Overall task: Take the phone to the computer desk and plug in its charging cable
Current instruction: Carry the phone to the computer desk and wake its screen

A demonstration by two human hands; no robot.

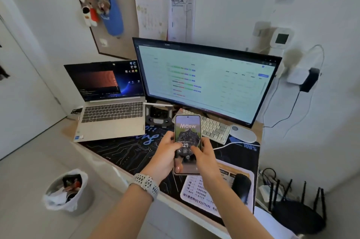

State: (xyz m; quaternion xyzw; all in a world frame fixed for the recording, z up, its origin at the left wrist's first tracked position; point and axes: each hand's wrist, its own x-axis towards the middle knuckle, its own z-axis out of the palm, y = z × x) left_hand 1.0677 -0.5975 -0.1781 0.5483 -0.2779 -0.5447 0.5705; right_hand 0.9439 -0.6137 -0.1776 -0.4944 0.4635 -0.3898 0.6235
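The phone [187,131] is upright above the desk, its screen lit with the word "Meow". My left hand [167,155], with a pale watch on the wrist, grips its left edge. My right hand [204,157] holds the right edge, thumb resting on the lower screen. A white cable [236,143] lies on the black desk mat [124,151] just right of the phone, running toward the wall. Its plug end is hidden behind my right hand.
A monitor [206,80], a laptop [111,102], a white keyboard [212,127] and a pale mouse [243,133] stand on the desk. A black stand [158,115] sits behind the phone. A bin [67,192] is on the floor at left, a router [298,213] at right.
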